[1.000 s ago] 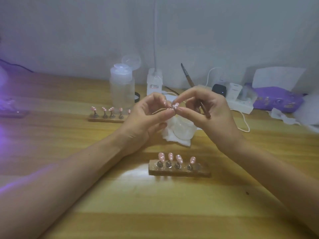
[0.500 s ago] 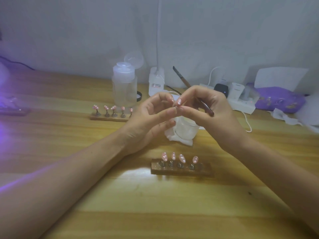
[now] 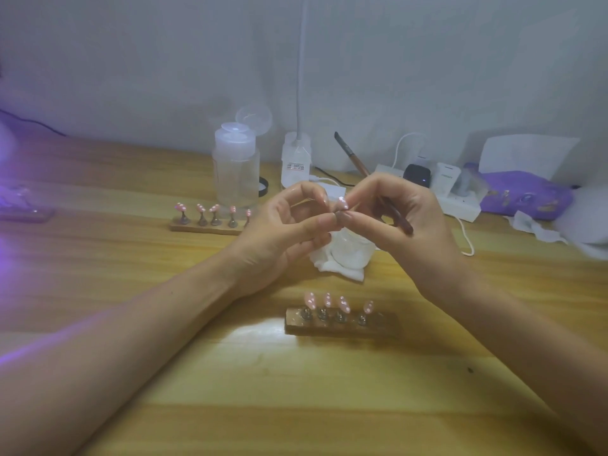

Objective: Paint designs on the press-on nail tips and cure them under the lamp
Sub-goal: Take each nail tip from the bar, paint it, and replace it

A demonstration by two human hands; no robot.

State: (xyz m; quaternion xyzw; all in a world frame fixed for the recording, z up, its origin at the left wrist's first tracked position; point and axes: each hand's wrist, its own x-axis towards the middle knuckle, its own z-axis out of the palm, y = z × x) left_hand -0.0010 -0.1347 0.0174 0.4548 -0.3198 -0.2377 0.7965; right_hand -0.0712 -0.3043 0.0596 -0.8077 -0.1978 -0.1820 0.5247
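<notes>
You are holding a single pink nail tip [image 3: 341, 203] up over the middle of the wooden table [image 3: 230, 406], just above a small clear jar [image 3: 352, 250] that is sitting on a crumpled white wipe [image 3: 332, 266]. The tip is showing a glossy pale pink face with small white dots on it; its finer pattern is too small to read. Your left hand [image 3: 283, 232] is pinching at it from the left, thumb and forefinger closing together right under it, with the other fingers curling loosely. Your right hand [image 3: 408, 225] is meeting it from the right with thumb and forefinger, while a brown-handled nail art brush [image 3: 396, 217] is lying gripped across that hand, its dark end sticking up toward the far wall. Near you, four more pink, white-dotted tips [image 3: 327, 300] are standing upright on pegs in a wooden holder [image 3: 339, 325]. A second wooden holder [image 3: 204, 227] with five similar tips is sitting farther off to the left, just in front of a clear pump bottle [image 3: 235, 176] with its cap flipped open. A white gooseneck lamp [image 3: 296, 159] is rising behind your fingers, a white power strip [image 3: 459, 200] and a purple pouch [image 3: 523, 195] are lying at the far right, and violet light is glowing along the far left edge.
</notes>
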